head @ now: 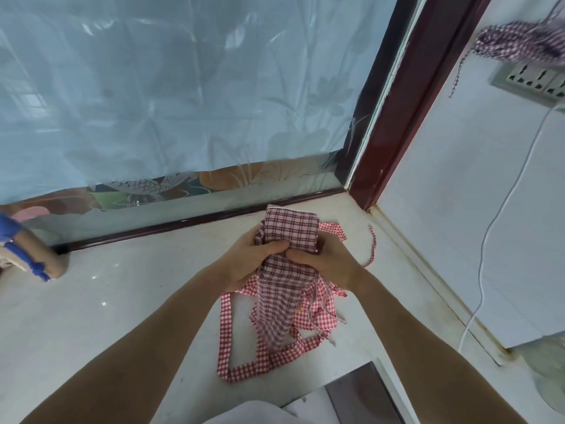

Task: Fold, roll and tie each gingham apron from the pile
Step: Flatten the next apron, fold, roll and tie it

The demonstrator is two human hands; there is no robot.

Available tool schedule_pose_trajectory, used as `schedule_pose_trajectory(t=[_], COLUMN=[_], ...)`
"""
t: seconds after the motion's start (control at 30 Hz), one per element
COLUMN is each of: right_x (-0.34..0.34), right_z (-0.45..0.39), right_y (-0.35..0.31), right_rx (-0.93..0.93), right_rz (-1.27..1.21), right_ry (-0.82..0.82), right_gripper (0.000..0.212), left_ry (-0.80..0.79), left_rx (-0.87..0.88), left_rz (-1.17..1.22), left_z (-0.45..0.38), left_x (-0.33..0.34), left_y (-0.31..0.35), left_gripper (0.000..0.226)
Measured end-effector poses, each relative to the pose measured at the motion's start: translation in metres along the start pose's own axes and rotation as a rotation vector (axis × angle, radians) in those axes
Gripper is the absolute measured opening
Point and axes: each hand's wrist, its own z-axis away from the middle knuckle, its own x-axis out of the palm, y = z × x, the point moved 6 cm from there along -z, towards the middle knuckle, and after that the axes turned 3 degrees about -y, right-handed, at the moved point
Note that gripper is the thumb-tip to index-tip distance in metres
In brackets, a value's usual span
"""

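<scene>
Midway through one gingham apron (287,240), by the look of it: folded into a long narrow strip at the centre of the counter (128,301), left hand (247,261) and right hand (324,264) both clenched around its middle, thumbs meeting on top. Rolling barely begun, tying not done (red-checked ties (226,332) trailing loose toward 6 o'clock), and another checked bundle (526,41) blurred at 1 o'clock. No readable brand, label or writing anywhere.
</scene>
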Motion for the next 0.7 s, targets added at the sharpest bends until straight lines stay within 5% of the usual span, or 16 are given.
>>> schedule_pose_trajectory(t=[0.13, 0.23, 0.4, 0.6, 0.7], right_x=[-0.003, -0.005, 0.004, -0.018, -0.015], right_z=[-0.003, -0.003, 0.002, 0.007, 0.012], right_y=[-0.002, 0.002, 0.006, -0.009, -0.016], right_rx=[-0.024, -0.021, 0.049, -0.179, -0.367], right_rz=[-0.006, -0.078, -0.276, -0.025, 0.170], right_ry=[0.112, 0.179, -0.052, 0.332, 0.371], right_gripper=[0.045, 0.065, 0.071, 0.062, 0.045], left_ry=[-0.084, -0.134, -0.079, -0.028, -0.052], left_rx=[-0.140, -0.149, -0.083, -0.235, -0.236], left_rz=[-0.089, -0.126, -0.077, 0.106, 0.195], left_z=[0.003, 0.003, 0.003, 0.010, 0.011], left_x=[0.001, 0.000, -0.010, -0.009, -0.003], left_y=[-0.018, -0.019, -0.018, -0.048, -0.051], left_gripper=[0.076, 0.063, 0.081, 0.051, 0.034])
